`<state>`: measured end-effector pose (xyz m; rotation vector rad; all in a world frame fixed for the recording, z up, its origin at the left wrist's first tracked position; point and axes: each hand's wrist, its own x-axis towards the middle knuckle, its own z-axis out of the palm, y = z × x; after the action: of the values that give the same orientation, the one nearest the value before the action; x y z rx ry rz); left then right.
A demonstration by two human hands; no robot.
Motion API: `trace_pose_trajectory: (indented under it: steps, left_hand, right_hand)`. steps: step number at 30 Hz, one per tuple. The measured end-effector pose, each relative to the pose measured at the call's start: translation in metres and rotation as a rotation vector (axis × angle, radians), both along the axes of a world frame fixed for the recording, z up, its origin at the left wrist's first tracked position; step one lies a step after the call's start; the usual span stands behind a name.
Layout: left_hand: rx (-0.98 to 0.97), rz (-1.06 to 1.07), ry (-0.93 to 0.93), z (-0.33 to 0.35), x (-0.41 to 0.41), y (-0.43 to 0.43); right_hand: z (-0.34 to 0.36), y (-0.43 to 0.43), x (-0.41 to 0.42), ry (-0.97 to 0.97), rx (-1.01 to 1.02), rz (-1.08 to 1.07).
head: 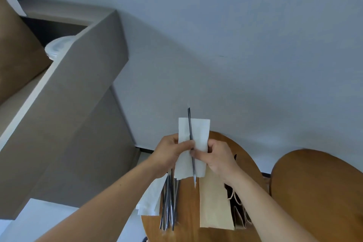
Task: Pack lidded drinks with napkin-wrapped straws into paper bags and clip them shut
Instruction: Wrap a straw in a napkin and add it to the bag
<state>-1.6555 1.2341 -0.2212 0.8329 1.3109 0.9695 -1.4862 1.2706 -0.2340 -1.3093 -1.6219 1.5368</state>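
I hold a white napkin (198,133) upright above the round wooden table (188,212), with a thin dark straw (190,124) lying along its middle. My left hand (170,152) grips the napkin's left edge, thumb pressed on the straw. My right hand (213,156) pinches the napkin and straw from the right. Below them on the table lie a bundle of several dark straws (170,204), a stack of white napkins (150,200) hanging over the left edge, and a flat tan paper bag (215,204). No drink cups are visible on the table.
A second wooden round surface (318,192) stands to the right. Dark bags with cord handles (236,206) lie under my right forearm. A grey shelf unit (78,94) rises on the left, with stacked clear lids (57,47) inside. A pale wall fills the background.
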Motion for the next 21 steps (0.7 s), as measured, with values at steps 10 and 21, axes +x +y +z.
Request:
trace_pose_trajectory:
  steps: [10,21]
  left_hand:
    - [-0.008,-0.302,0.564,-0.037,0.039,0.016]
    - [-0.341,-0.552,0.867,-0.094,0.146,-0.018]
  right_hand:
    - [0.027,0.051,0.077,-0.041,0.134,-0.474]
    - [-0.056,0.039,0.076,-0.319,-0.083,-0.429]
